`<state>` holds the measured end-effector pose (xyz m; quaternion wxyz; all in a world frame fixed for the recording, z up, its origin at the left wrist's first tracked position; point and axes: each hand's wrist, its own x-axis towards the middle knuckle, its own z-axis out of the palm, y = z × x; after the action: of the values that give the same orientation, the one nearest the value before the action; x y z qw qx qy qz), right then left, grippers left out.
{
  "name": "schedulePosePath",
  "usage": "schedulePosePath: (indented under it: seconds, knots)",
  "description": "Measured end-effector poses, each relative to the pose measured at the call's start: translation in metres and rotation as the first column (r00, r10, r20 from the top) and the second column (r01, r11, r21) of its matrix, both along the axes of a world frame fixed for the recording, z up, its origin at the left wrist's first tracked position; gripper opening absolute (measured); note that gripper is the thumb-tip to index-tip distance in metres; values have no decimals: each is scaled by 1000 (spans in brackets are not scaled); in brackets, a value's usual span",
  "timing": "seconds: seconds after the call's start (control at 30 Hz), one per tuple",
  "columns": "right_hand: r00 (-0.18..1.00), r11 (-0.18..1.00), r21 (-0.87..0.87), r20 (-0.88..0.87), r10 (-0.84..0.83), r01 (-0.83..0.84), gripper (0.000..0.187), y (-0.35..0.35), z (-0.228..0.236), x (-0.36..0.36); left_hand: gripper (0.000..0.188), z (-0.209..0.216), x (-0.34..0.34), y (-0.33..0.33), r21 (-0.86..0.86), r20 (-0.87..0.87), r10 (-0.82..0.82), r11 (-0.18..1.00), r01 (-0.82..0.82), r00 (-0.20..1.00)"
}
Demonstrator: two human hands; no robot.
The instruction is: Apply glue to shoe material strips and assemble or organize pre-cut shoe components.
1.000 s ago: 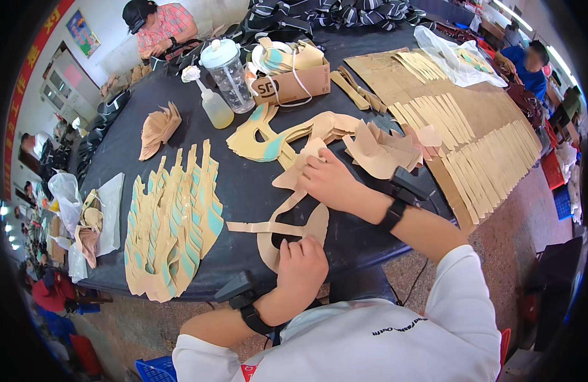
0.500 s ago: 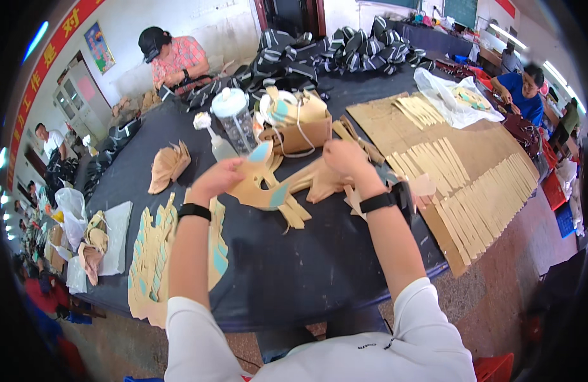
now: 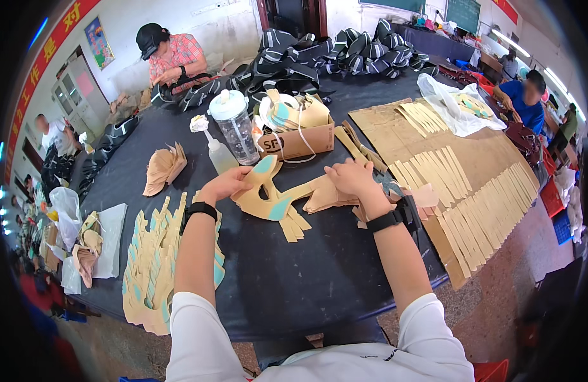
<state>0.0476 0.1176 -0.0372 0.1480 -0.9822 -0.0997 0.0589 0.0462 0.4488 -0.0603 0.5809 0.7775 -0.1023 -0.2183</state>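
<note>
My left hand (image 3: pixel 228 183) pinches the left edge of a curved tan cut-out piece (image 3: pixel 261 202) with teal patches and an opening in its middle. Several narrow tan strips (image 3: pixel 294 224) stick out below that piece. My right hand (image 3: pixel 350 177) is closed, fingers curled down, over a stack of pinkish-tan pieces (image 3: pixel 324 195); what its fingers grip is hidden. A tan strip (image 3: pixel 298 191) runs between the curved piece and this stack. Left of my left forearm lie overlapping tan pieces with teal patches (image 3: pixel 150 267).
Beyond my hands stand a squeeze bottle (image 3: pixel 221 155), a lidded clear jar (image 3: pixel 238 130) and a filled cardboard box (image 3: pixel 300 141). Rows of tan strips lie on a cardboard sheet (image 3: pixel 377 121) to the right. A folded tan bundle (image 3: pixel 164 168) sits left. Co-workers are around the dark table (image 3: pixel 275 280).
My right hand has come down onto the pinkish-tan stack from slightly above. My left hand and the curved piece have lowered a little toward me.
</note>
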Motion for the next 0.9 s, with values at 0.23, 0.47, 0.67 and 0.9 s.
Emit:
schedulePosePath:
  seconds: [0.23,0.47,0.67,0.9]
  knots:
    - [956,994,-71,287,-61,85,41,0,-21,-3,50,-8,-2,-21,440,340,177,838,-322,924]
    - [936,934,63,-13,352,-351,45,82,8,-81,26,-5,-30,-46,679,538,191,480,-556,821]
    - [973,927,328,-76,217,-181,30,83,-41,-62,25,-2,-48,-65,761,469,20,498,-415,883]
    - [941,955,130,-175,288,-268,34,56,-8,-72,45,11,-68,-26,542,413,70,782,-307,908]
